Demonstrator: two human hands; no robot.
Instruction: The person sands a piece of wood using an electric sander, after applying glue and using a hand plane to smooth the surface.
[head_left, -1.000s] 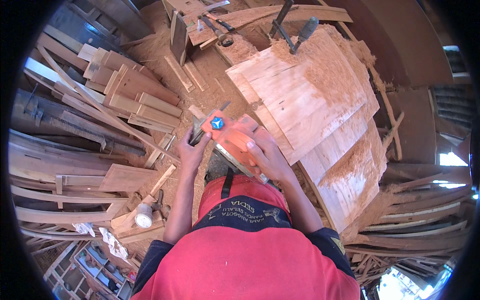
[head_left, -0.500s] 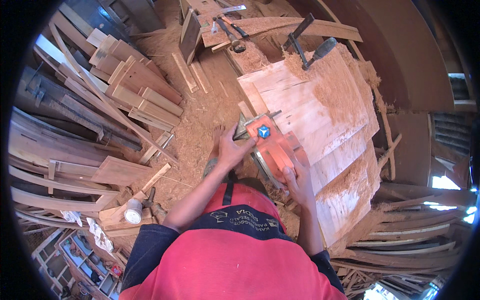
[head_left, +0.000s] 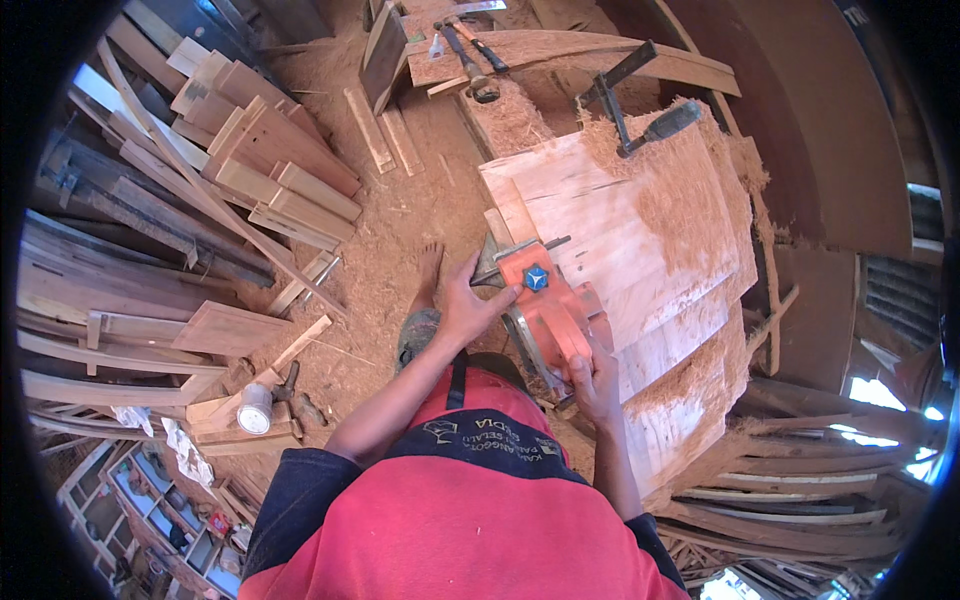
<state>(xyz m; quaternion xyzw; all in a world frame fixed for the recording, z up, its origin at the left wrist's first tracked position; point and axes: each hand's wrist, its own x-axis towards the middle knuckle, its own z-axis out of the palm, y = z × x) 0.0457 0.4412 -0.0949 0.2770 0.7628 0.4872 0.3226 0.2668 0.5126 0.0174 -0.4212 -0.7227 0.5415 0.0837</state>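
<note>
The right hand has its grip curled around the rear handle of the orange planer, with the thumb laid along the top. The left hand has a wider grip, thumb against the planer's side and fingers at the metal guide by its far left corner; some fingertips are hidden, so how firmly they press cannot be told. The planer is tilted across the view, its blue knob at the far end, over the left edge of the pale panel. Whether its sole touches the wood cannot be told from above.

The step looks like setting or steadying the planer at that edge; the next move seems to call for a level sole, the guide square to the wood and both hands steady.

Shavings cover much of the panel's right side, and a clamp stands at its far end. Beyond lie two hammers near a small bottle. Well to the left, boards lean in rows over the dusty floor; nearer stands a can beside some scrap wood.
</note>
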